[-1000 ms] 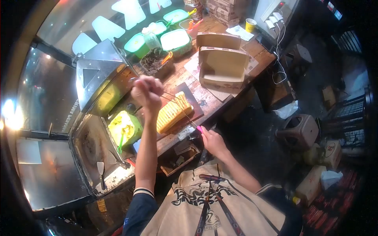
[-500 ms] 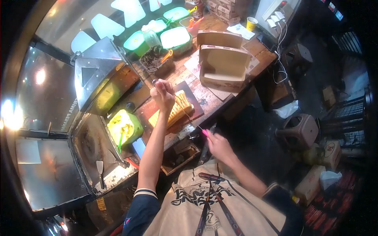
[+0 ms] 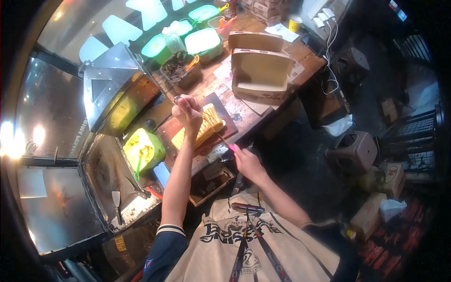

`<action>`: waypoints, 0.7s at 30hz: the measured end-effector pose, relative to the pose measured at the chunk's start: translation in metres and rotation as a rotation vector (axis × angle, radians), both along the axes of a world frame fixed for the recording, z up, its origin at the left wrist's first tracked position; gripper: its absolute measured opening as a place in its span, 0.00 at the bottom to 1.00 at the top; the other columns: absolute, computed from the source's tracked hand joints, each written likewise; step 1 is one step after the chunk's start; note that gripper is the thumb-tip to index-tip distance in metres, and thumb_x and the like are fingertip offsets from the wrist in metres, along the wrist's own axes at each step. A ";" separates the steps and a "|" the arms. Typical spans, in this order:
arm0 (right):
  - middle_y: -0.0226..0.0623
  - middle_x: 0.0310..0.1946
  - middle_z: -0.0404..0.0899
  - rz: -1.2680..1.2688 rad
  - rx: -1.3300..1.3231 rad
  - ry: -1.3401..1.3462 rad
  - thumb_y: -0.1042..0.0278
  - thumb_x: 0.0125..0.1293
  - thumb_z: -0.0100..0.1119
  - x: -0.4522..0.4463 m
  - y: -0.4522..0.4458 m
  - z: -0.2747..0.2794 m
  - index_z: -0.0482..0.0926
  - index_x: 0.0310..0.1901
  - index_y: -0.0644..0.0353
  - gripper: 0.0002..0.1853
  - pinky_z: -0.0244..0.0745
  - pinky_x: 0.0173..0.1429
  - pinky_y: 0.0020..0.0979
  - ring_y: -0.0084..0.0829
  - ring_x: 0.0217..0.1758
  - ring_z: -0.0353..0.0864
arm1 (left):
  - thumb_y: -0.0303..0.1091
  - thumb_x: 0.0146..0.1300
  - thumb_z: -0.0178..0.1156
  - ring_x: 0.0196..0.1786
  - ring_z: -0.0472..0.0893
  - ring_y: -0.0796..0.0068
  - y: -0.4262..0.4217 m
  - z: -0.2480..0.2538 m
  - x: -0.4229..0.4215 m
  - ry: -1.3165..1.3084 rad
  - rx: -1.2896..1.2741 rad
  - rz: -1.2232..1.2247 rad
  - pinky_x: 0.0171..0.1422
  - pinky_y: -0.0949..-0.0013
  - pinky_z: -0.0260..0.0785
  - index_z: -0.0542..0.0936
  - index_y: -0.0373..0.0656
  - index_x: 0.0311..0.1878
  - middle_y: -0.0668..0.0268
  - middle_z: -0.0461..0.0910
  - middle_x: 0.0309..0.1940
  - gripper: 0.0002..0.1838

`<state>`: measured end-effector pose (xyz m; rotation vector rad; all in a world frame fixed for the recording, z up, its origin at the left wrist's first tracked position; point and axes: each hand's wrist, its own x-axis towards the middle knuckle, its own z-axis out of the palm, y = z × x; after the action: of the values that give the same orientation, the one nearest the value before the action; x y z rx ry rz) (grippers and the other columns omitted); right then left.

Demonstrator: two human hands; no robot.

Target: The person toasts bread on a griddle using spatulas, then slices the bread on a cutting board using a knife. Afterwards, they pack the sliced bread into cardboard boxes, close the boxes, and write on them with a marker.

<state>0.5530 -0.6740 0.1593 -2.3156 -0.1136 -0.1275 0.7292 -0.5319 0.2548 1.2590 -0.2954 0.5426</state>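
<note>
A block of yellow toasted bread (image 3: pixel 191 137) lies on a brown cutting board (image 3: pixel 229 115), its top marked with lines. My left hand (image 3: pixel 188 113) is closed in a fist at the bread's far left side. A dark rounded end, like a handle's, pokes out above the fist; the rest is hidden. My right hand (image 3: pixel 249 163) grips a knife by its pink handle (image 3: pixel 232 147). The knife's thin blade (image 3: pixel 221 138) reaches up and left onto the bread's right part.
An open cardboard box (image 3: pixel 259 75) stands right of the board. Behind are a tub of dark spread (image 3: pixel 177 68) and several green tubs (image 3: pixel 203 41). A green tub of yellow spread (image 3: pixel 144 149) sits left, beside a griddle (image 3: pixel 104 164) with a spatula (image 3: pixel 117 205).
The knife and my right hand have moved left, bringing the blade further onto the bread. My left hand stays by the bread. The whole view has shifted slightly.
</note>
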 end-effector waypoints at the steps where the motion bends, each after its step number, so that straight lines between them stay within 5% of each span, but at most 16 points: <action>1: 0.48 0.28 0.75 -0.003 -0.023 0.025 0.70 0.65 0.52 0.002 0.000 0.002 0.72 0.59 0.57 0.19 0.74 0.34 0.43 0.50 0.31 0.78 | 0.66 0.65 0.45 0.13 0.60 0.82 -0.001 0.001 -0.002 0.000 0.030 -0.002 0.16 0.75 0.48 0.64 0.41 0.21 0.73 0.56 0.12 0.34; 8: 0.48 0.24 0.74 0.050 -0.006 0.074 0.71 0.64 0.53 -0.108 -0.088 0.026 0.73 0.58 0.58 0.19 0.73 0.31 0.41 0.47 0.27 0.78 | 0.62 0.67 0.47 0.16 0.58 0.85 0.003 -0.004 -0.003 -0.023 -0.006 -0.081 0.19 0.76 0.46 0.63 0.42 0.19 0.75 0.59 0.13 0.32; 13: 0.49 0.24 0.74 -0.074 0.082 -0.140 0.72 0.63 0.54 -0.033 -0.083 0.055 0.77 0.54 0.59 0.17 0.70 0.32 0.41 0.47 0.26 0.75 | 0.59 0.69 0.47 0.15 0.57 0.84 0.006 -0.006 -0.004 -0.076 -0.018 -0.158 0.19 0.76 0.45 0.64 0.42 0.21 0.74 0.58 0.12 0.30; 21: 0.54 0.34 0.79 0.054 0.025 0.116 0.63 0.63 0.54 0.069 -0.081 0.040 0.80 0.52 0.48 0.15 0.75 0.43 0.43 0.50 0.40 0.80 | 0.58 0.70 0.44 0.14 0.60 0.82 0.008 0.020 -0.001 -0.075 0.039 -0.266 0.18 0.75 0.50 0.66 0.40 0.20 0.72 0.60 0.10 0.31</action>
<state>0.6217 -0.7547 0.1992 -2.2871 -0.1154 0.0323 0.7286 -0.5241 0.2746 1.2151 -0.5299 0.3575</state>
